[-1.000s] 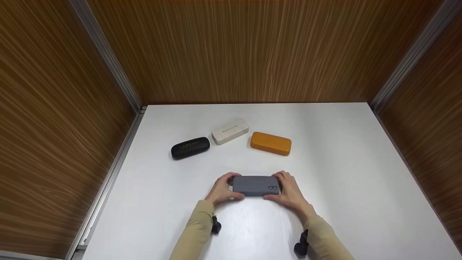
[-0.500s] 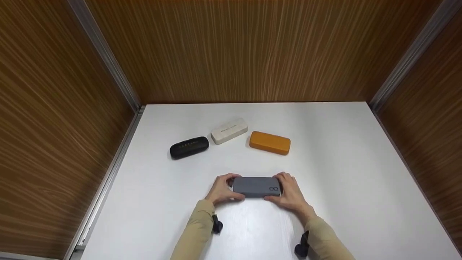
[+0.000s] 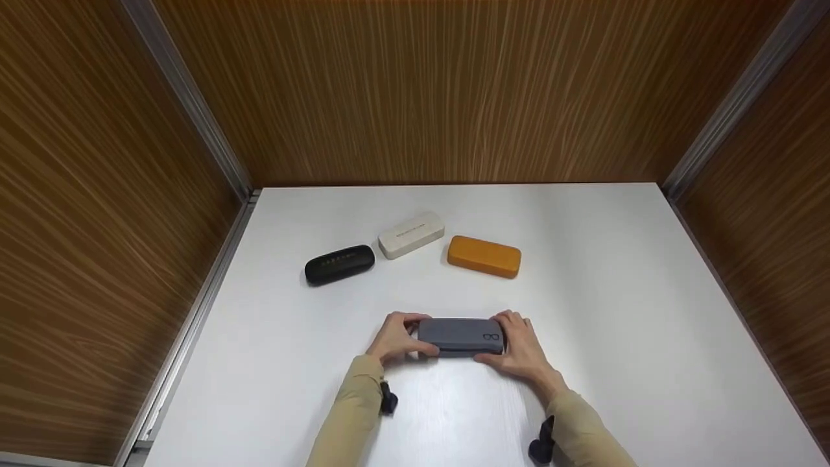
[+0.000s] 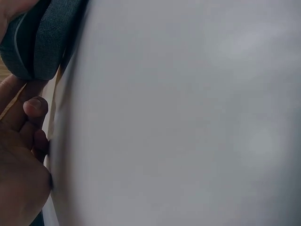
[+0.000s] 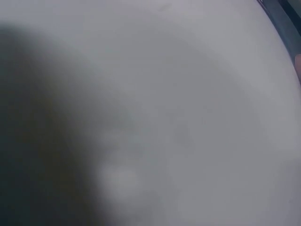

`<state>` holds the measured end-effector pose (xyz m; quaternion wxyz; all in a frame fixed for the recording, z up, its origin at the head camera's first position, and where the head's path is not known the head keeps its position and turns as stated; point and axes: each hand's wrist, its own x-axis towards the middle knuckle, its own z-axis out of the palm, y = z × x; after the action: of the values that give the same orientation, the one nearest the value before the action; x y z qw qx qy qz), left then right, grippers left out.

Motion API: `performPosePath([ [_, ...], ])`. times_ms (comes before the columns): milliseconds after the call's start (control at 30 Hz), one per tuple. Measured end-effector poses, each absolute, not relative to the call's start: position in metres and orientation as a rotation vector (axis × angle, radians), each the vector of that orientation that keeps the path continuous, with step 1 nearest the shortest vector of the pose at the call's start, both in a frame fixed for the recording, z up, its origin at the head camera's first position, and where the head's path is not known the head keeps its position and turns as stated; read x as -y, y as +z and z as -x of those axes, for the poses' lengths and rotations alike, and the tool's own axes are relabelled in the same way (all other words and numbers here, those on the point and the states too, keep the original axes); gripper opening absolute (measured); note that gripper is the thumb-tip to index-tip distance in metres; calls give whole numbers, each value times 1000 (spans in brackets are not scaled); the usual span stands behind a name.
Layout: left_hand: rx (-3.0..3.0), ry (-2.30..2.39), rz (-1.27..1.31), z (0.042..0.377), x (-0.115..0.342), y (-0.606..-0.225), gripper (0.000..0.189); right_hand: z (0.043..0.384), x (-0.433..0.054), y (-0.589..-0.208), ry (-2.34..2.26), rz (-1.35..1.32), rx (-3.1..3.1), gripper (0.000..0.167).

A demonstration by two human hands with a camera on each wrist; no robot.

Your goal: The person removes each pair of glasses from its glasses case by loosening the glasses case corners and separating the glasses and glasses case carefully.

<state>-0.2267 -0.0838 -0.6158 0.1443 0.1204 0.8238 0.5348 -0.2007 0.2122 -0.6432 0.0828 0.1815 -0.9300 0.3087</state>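
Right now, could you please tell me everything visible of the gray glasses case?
The gray glasses case is oblong with rounded edges, fabric-like in the left wrist view, with a dark glasses outline near its right end. A dark gap runs along its near side, the lid seemingly ajar. It lies crosswise, its ends gripped by the left hand and right hand; whether it touches the white table is unclear.
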Motion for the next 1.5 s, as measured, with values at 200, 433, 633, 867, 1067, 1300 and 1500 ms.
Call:
performPosePath([
  [200, -2386, 1510, -330, 230, 85, -613, 60, 201, -212, -644, 922, -539, 2775, 80],
  [433, -2392, 1507, -293, 232, 86, -613, 61, 201, -210, -643, 925, -521, 2785, 79],
  [633, -2399, 1496, -207, 231, 85, -613, 65, 199, -210, -644, 932, -528, 2747, 78],
  [867, -2420, 1536, -146, 231, 84, -615, 58, 197, -210, -645, 924, -542, 2727, 79],
  [1067, -2363, 1604, -89, 234, 86, -613, 60, 196, -208, -644, 927, -534, 2733, 85],
  [1300, -2337, 1645, -55, 235, 81, -614, 45, 198, -209, -644, 906, -526, 2744, 91],
  [1500, -2308, 1720, -80, 234, 79, -616, 42, 200, -208, -646, 887, -527, 2721, 89],
])
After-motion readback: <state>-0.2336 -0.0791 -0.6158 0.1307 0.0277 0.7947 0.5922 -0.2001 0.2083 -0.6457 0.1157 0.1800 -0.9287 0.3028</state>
